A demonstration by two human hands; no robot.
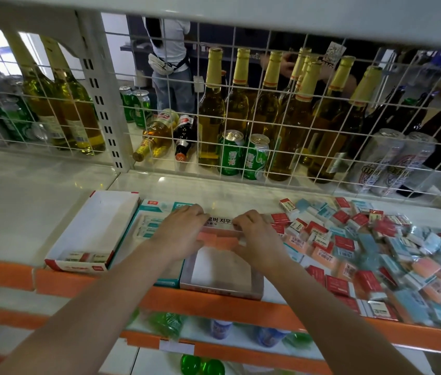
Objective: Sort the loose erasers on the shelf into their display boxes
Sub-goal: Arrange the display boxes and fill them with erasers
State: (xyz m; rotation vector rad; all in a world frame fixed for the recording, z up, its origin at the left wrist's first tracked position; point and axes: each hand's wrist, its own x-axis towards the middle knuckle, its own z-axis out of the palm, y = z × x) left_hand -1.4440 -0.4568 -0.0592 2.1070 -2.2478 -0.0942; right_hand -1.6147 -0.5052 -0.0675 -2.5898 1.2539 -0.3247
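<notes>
Three display boxes stand at the shelf's front edge. The red-trimmed white box (95, 231) on the left holds a few erasers at its near end. The teal box (157, 205) in the middle is partly hidden by my left forearm. In the pink box (222, 282) lies a row of pink erasers (218, 239) at the far end. My left hand (180, 232) and right hand (254, 234) press fingertips on that row from either side. A big heap of loose erasers (370, 253) in red, blue and pink wrappers covers the shelf to the right.
A white wire grid (268, 117) backs the shelf, with beer bottles and green cans behind it. An upper shelf (214, 9) hangs close overhead. An orange rail (214, 301) edges the front. A person stands beyond the grid. Bare shelf (24, 207) lies left.
</notes>
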